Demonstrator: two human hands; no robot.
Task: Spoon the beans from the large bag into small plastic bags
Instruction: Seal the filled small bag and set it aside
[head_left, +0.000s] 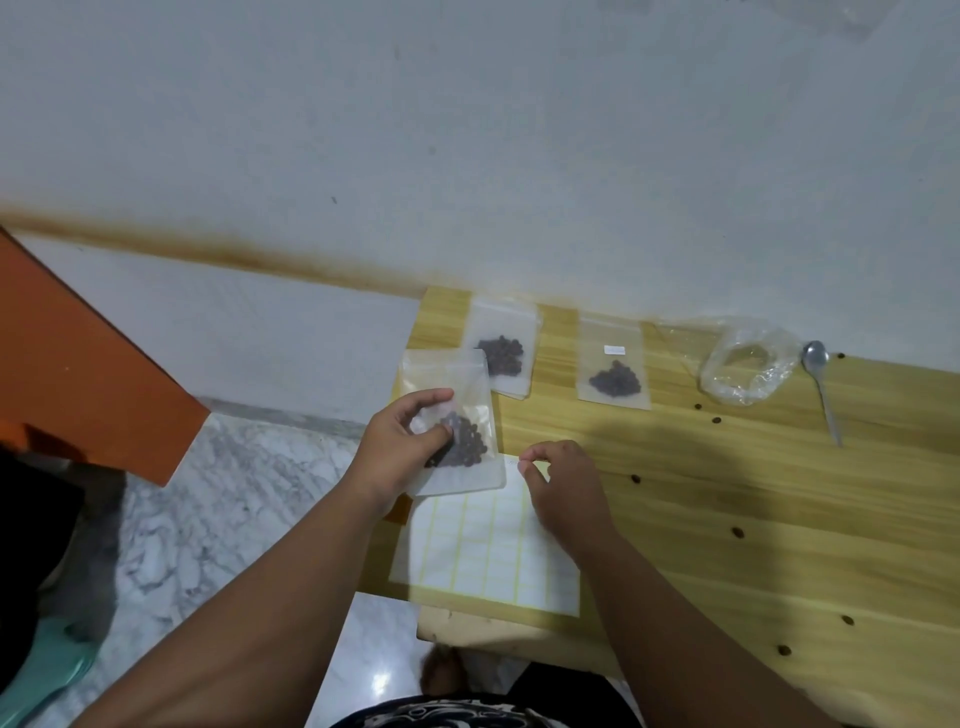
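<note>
A pale wood-grain tabletop (727, 493) stands against a white wall (467, 130). An orange panel (78, 364) sits at the left above a marbled floor (208, 509).

A sheet of blank white stickers (483, 551) lies at the near left edge of the tabletop; no writing is legible on it.

The large bag (745, 366), clear and crumpled, lies at the far right of the tabletop and appears nearly empty of beans.

Three small plastic bags hold dark beans. The held bag (457, 426) is in the left hand (402, 447), thumb and fingers (431, 400) closed on its left edge over the tabletop corner. The middle bag (501, 348) lies flat near the wall. The labelled bag (614, 366) lies just right of it and carries a small white sticker (615, 349); any writing on it is too small to read.

The right hand (563, 493) rests over the top right corner of the sticker sheet, fingertips pinched together; whether they grip a sticker cannot be told.

A metal spoon (821, 389) lies just right of the large bag.

Loose beans (635, 479) are scattered across the tabletop.
</note>
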